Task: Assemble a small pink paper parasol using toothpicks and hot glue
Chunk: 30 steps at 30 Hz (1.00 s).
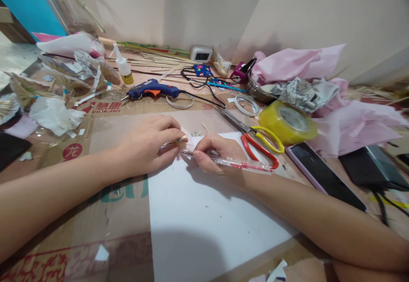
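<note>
Between the thumb and fingers of my left hand (153, 143) is a small straw-like piece (182, 139), mostly covered by the fingers. My right hand (217, 152) grips a clear pen with red parts (243, 164), its tip pointing left toward the left fingertips. Both hands sit close together over the upper part of a white sheet of paper (198, 218). Just beyond the right hand lie scissors (251, 135) with one red and one yellow handle.
A blue glue gun (153, 89) and a glue bottle (123, 65) stand behind the left hand. On the right are yellow tape (286, 120), a phone (326, 175) and pink paper (297, 62). Straw bundles (24, 88) lie at left, thin sticks (159, 60) along the wall.
</note>
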Motion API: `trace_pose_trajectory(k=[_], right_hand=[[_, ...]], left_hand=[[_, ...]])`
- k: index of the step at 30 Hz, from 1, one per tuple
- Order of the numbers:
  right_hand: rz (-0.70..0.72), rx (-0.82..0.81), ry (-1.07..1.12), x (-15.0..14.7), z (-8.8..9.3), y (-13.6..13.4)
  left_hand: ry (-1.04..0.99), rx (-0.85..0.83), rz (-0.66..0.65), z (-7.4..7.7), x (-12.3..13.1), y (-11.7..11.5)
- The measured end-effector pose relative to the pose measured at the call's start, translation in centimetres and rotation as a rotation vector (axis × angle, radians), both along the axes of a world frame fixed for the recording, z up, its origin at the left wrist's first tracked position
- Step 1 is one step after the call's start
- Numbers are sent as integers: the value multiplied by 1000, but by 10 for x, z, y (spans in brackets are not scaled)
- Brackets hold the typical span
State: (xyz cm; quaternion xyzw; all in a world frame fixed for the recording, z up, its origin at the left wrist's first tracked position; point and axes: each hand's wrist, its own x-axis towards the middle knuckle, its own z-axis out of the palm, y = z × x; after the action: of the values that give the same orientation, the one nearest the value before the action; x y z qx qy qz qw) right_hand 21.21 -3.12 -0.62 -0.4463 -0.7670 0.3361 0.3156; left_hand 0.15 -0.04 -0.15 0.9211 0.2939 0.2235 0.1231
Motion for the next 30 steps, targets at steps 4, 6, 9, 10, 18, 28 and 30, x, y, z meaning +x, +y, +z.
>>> trace_pose_trajectory(k=[4, 6, 9, 10, 18, 28, 30], right_hand=[[6, -29, 15, 0, 0, 0], [6, -28, 16, 0, 1, 0], [2, -7, -1, 0, 1, 0], [1, -2, -10, 0, 1, 0], [18, 34, -9, 0, 0, 1], [7, 26, -21, 0, 0, 1], [5, 25, -17, 0, 1, 1]], left_hand=[[9, -9, 7, 0, 0, 0], [9, -6, 9, -1, 0, 0], [14, -7, 11, 0, 0, 0], [15, -9, 10, 0, 0, 0], [3, -5, 5, -1, -1, 0], [-4, -4, -1, 0, 0, 0], [-3, -3, -4, 0, 0, 0]])
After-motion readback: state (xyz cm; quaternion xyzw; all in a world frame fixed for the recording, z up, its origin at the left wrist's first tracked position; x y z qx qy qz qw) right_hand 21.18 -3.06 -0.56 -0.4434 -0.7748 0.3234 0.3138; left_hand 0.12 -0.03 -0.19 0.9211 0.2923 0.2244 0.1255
